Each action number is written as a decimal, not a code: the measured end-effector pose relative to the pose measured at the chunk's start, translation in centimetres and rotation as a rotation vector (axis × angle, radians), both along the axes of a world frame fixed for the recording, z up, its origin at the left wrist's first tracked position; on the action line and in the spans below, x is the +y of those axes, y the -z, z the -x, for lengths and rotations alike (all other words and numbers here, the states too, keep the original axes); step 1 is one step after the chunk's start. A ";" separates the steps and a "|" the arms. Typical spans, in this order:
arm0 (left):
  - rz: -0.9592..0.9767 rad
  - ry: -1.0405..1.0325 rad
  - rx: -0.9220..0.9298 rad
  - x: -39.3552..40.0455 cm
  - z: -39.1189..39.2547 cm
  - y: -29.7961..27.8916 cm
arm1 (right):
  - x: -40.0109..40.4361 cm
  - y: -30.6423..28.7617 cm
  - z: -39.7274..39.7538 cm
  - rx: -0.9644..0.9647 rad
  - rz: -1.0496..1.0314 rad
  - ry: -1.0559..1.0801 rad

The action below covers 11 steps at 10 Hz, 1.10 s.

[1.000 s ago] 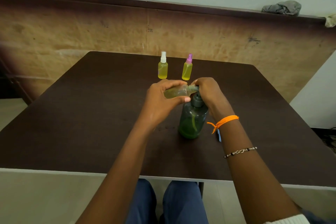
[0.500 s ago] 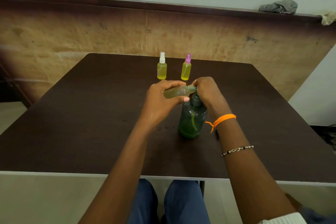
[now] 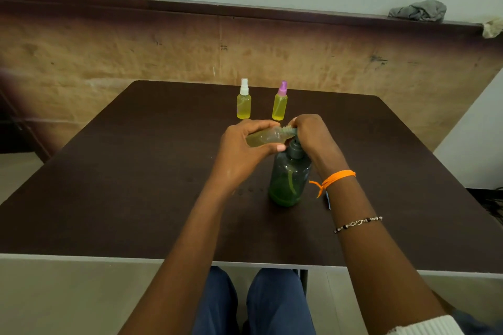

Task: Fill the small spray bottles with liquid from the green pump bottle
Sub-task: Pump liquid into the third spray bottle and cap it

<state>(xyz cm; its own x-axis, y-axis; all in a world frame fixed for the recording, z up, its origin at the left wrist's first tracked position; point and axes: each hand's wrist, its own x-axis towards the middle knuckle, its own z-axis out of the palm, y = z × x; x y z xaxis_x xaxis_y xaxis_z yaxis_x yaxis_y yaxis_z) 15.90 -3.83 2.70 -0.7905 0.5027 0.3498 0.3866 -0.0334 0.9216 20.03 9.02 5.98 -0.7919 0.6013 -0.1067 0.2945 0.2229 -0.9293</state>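
The dark green pump bottle (image 3: 290, 179) stands upright near the middle of the brown table (image 3: 122, 171). My left hand (image 3: 242, 149) holds a small clear bottle (image 3: 265, 139) of yellowish liquid on its side, its open neck at the pump's spout. My right hand (image 3: 310, 134) is curled over the pump head, which it hides. Two small bottles stand upright at the far side: one with a white sprayer (image 3: 244, 100) and one with a pink sprayer (image 3: 280, 102), both holding yellow liquid.
A wooden panel wall (image 3: 136, 46) rises right behind the table. On its ledge lie a grey cloth (image 3: 417, 11) and a pale rag (image 3: 492, 28). My knees in blue trousers (image 3: 258, 304) show under the near edge.
Both hands, the small bottle and the pump bottle keep their places; only the camera shifts slightly.
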 end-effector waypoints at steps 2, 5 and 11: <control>0.001 0.001 0.002 -0.1 0.0 -0.5 | 0.5 -1.0 1.2 -0.110 -0.153 -0.094; 0.003 0.009 -0.003 0.0 0.2 0.2 | 0.8 0.4 1.3 -0.121 -0.189 -0.077; -0.020 0.016 -0.021 0.0 0.2 0.0 | 0.1 -0.3 0.3 0.013 0.023 -0.052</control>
